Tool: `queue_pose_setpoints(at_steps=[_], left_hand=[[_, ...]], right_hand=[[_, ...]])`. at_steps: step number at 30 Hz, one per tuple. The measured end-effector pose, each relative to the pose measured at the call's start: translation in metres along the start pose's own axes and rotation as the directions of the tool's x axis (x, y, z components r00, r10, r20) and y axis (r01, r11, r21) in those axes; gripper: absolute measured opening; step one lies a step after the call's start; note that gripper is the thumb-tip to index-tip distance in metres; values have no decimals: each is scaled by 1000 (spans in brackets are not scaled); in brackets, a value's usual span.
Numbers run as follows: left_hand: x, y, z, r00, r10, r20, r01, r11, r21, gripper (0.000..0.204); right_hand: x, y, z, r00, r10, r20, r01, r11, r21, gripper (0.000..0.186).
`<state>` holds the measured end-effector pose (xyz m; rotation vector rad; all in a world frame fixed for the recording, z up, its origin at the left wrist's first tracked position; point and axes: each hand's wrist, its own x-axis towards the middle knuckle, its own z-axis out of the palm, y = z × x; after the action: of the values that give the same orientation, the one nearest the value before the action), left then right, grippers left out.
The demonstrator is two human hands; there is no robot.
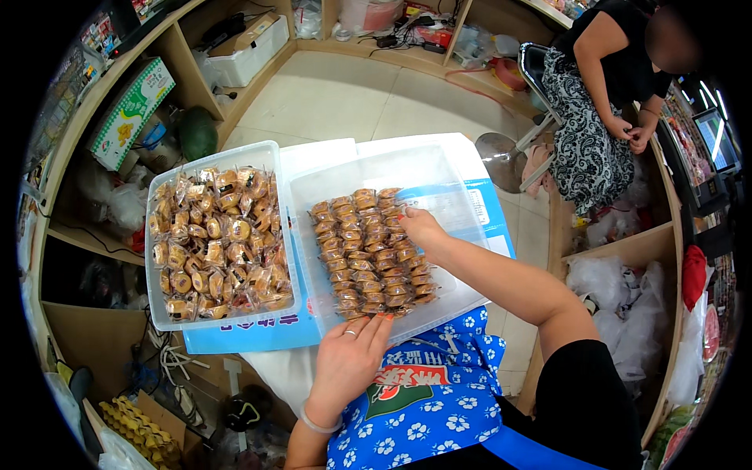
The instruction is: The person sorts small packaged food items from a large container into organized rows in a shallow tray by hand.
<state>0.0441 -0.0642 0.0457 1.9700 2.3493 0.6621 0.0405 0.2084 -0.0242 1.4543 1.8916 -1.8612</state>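
A clear plastic bin (462, 251) holds neat rows of small wrapped pastries (368, 251), round and golden brown. My right hand (423, 233) reaches in from the right, its fingers closed at a wrapped pastry near the far right of the rows; the grip is partly hidden. My left hand (356, 348) has its fingers stretched out over the bin's near wall, the tips against the closest pastries. A ring and a pale bracelet are on that arm. Left of this bin stands a second clear bin (154, 301), heaped with loose wrapped pastries (215, 243).
Both bins rest on a table with a blue and white cover (258, 337). Wooden shelves with bags and boxes surround it. A person (599, 102) sits on a chair at the far right. A green melon (197, 131) and yellow egg trays (137, 427) lie left.
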Motion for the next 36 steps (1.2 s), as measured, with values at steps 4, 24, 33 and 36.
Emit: queue_pose_setpoints(at_steps=[4, 24, 33, 36], left_hand=[[-2, -2, 3, 1000, 2, -3, -2, 1000, 9, 40], [-3, 0, 6, 1000, -11, 16, 11, 999, 33, 41], [-4, -2, 8, 1000, -3, 19, 2, 999, 46, 41], [-6, -1, 7, 998, -18, 57, 15, 998, 54, 41]], right_hand=[[-10, -17, -5, 995, 27, 91, -28, 1000, 5, 53], [-41, 20, -13, 953, 202, 224, -218, 975, 48, 80], [-65, 1, -25, 994, 110, 28, -107, 992, -71, 77], [-85, 0, -38, 940, -335, 71, 342, 910, -235, 74]])
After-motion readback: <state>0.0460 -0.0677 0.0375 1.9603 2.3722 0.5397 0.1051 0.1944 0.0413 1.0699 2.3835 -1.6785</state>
